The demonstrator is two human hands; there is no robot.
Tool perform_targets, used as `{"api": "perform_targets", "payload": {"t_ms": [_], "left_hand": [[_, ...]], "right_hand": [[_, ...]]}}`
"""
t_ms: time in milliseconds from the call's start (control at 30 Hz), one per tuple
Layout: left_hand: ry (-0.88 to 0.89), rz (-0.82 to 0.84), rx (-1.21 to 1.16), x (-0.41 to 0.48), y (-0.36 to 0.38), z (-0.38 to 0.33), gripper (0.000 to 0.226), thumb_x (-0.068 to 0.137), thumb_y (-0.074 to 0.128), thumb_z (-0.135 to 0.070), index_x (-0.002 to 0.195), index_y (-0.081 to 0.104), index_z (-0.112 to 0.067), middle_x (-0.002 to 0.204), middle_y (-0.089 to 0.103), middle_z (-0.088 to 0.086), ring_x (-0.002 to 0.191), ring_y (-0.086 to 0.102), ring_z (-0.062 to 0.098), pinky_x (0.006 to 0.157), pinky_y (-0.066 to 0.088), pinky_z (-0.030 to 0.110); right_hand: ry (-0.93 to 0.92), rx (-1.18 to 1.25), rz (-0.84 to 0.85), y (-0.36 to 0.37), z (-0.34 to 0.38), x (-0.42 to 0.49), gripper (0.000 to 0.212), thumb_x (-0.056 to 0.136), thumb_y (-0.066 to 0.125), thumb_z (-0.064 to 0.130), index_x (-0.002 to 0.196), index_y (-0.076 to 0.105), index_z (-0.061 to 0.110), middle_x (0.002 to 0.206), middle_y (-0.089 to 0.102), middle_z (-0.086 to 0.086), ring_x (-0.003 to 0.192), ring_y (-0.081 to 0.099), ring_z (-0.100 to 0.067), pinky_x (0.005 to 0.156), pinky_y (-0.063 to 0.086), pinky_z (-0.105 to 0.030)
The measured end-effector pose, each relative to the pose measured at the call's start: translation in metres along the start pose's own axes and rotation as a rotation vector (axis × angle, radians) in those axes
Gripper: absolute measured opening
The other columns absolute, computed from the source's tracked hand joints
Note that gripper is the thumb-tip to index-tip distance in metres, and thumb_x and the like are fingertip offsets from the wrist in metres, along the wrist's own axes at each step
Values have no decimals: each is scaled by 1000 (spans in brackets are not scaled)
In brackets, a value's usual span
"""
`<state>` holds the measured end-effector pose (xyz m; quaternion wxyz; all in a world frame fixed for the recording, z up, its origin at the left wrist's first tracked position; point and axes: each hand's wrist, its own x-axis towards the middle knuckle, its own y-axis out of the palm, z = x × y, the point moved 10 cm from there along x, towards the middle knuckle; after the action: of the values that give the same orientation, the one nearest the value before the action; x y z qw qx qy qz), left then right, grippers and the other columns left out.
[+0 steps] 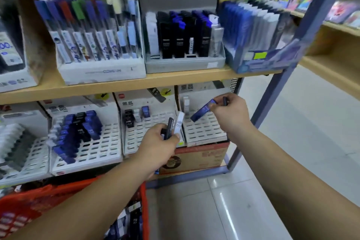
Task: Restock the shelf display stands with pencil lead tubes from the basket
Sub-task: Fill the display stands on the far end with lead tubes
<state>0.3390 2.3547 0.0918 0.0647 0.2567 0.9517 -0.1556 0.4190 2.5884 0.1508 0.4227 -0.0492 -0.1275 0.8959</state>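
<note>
Stock: slim blue plastic lead tube (202, 110), tilted, pinched in our right hand (229, 115) over white slotted display stand (204, 132); left hand (157, 142) grips black tube (169, 127) and white tube (179, 123). We should seat it upright in one slot.

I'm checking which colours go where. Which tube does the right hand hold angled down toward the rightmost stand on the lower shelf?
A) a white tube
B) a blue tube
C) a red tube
B: the right hand pinches a blue tube slanting down over the slotted stand, while the white tube marked HB 0.5 is in the left hand.
</note>
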Motion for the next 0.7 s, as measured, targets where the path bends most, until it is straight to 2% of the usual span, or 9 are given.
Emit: {"api": "perform_targets", "payload": {"t_ms": [100, 200, 300, 400, 500, 600, 700], "left_hand": [[36, -8, 52, 15, 19, -9, 7, 96, 67, -20, 95, 64, -26, 76, 65, 6, 64, 65, 27, 49, 41, 27], [53, 52, 56, 21, 42, -19, 9, 97, 68, -18, 102, 64, -26, 79, 68, 6, 64, 71, 25, 41, 39, 19], [-8, 111, -2, 24, 57, -8, 13, 99, 68, -24, 110, 63, -29, 73, 72, 14, 46, 58, 15, 39, 35, 23], [-90, 67, -149, 29, 53, 9, 16, 96, 74, -26, 108, 63, -26, 68, 72, 9, 59, 61, 30, 42, 33, 27], [-124, 22, -213, 29, 44, 13, 19, 94, 77, -21, 108, 65, -20, 81, 75, 6, 65, 72, 28, 41, 34, 27], [-149, 31, -246, 28, 43, 13, 18, 95, 73, -17, 111, 65, -16, 98, 78, 8, 67, 73, 26, 40, 34, 26], [-163, 40, -310, 28, 43, 14, 19, 95, 71, -14, 113, 65, -13, 105, 78, 8, 69, 72, 26, 40, 34, 25]], "right_hand": [[-14, 32, -62, -9, -17, 13, 8, 89, 72, 13, 92, 67, 18, 86, 68, -3, 73, 60, -21, 61, 50, -34], [-36, 94, -87, -12, -23, 29, 11, 87, 74, 12, 90, 66, 19, 90, 70, -4, 83, 66, -22, 78, 56, -40], [-81, 119, -39, 0, -18, 42, 15, 87, 76, 9, 89, 66, 21, 87, 68, 0, 79, 63, -15, 76, 54, -33], [-149, 19, 30, 18, -14, 48, 15, 86, 75, 5, 88, 67, 18, 84, 64, 8, 80, 61, -7, 77, 51, -24], [-206, -57, 85, 31, -13, 54, 16, 88, 71, 2, 87, 65, 17, 82, 63, 11, 81, 59, -3, 77, 48, -19], [-295, -127, 122, 36, -5, 55, 21, 90, 68, -1, 86, 64, 20, 83, 63, 14, 78, 57, 6, 74, 43, -8], [-365, -191, 159, 40, -1, 52, 21, 91, 66, -1, 87, 65, 19, 84, 63, 16, 79, 58, 2, 76, 47, -17]]}}
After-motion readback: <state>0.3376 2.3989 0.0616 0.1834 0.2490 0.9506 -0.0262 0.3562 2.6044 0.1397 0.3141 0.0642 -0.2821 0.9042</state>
